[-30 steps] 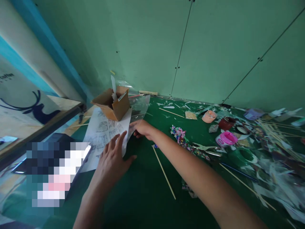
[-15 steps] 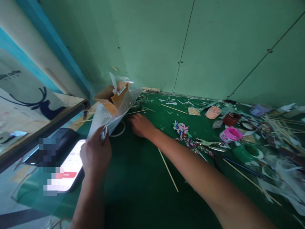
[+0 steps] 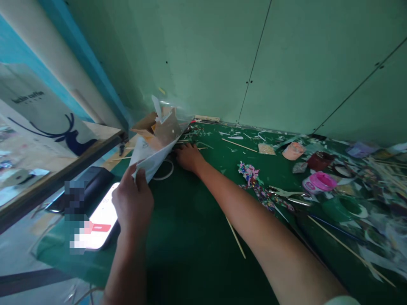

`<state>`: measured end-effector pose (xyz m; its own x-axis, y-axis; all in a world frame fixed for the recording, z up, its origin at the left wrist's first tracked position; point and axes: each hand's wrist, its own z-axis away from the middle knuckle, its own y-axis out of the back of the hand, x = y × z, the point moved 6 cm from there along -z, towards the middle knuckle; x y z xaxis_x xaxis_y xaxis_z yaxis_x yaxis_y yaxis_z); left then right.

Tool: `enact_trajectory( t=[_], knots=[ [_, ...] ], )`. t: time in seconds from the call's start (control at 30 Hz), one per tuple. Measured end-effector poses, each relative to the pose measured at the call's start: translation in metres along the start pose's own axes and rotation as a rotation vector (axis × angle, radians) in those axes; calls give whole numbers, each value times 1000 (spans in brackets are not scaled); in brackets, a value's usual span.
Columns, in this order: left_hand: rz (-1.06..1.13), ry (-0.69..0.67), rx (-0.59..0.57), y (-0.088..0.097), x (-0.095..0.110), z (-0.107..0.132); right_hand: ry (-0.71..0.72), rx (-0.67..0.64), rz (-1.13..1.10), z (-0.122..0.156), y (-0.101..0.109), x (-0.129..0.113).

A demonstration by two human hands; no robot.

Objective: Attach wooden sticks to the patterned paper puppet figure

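My left hand (image 3: 135,197) is closed in a pinch on the near edge of a white, partly clear plastic bag (image 3: 157,163). The bag slants up and away from the fingers, its far part lying against a small open cardboard box (image 3: 148,127). Just right of the bag, my right hand (image 3: 190,157) rests on the green tabletop, fingers stretched forward and a little apart. Thin wooden sticks and scraps lie by its fingertips; whether it touches them is unclear. A pale ring (image 3: 164,170) lies on the table between both hands.
A lit phone (image 3: 103,220) lies beside my left wrist. Right of my right arm are a beaded pink ornament (image 3: 249,173), pliers (image 3: 288,192), a pink jar (image 3: 319,182) and an orange-pink jar (image 3: 293,151). A green wall (image 3: 206,55) bounds the back; a paper bag (image 3: 41,110) stands left.
The view has shifted slightly, moving the scene right. The bag's near edge has swung across the front of the cardboard box. My right hand has slid a little farther toward the wall.
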<state>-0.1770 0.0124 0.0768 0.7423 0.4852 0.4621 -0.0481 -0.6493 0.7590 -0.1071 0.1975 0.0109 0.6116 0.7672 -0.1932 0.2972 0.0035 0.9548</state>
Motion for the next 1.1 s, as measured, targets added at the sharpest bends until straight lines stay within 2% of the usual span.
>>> enact_trajectory(
  t=[0.1, 0.27, 0.4, 0.53, 0.67, 0.77, 0.83, 0.93, 1.0, 1.1],
  knots=[
    [-4, -7, -18, -1, 2, 2, -76, 66, 3, -11, 7, 9],
    [7, -26, -41, -5, 2, 6, -242, -13, -59, -35, 2, 34],
    [18, -51, -42, -7, 1, 8, -309, 21, -18, -41, 4, 49],
    [23, -47, -46, -7, 0, 7, -295, -12, 13, -34, 10, 56],
    [38, -48, -64, -7, 1, 8, -292, 78, 6, -23, 27, 69],
    [39, -47, -77, -7, 3, 10, -358, 113, -120, -12, 36, 90],
    [36, -47, -85, -7, 4, 10, -410, 87, -208, 0, 37, 104],
    [41, -46, -82, -8, 6, 10, -494, 47, -226, 20, 41, 121],
    [48, -40, -76, -9, 6, 9, -526, 51, -204, 30, 45, 125],
    [53, -43, -73, -12, 6, 11, -471, 43, -192, 31, 43, 115]
  ],
)
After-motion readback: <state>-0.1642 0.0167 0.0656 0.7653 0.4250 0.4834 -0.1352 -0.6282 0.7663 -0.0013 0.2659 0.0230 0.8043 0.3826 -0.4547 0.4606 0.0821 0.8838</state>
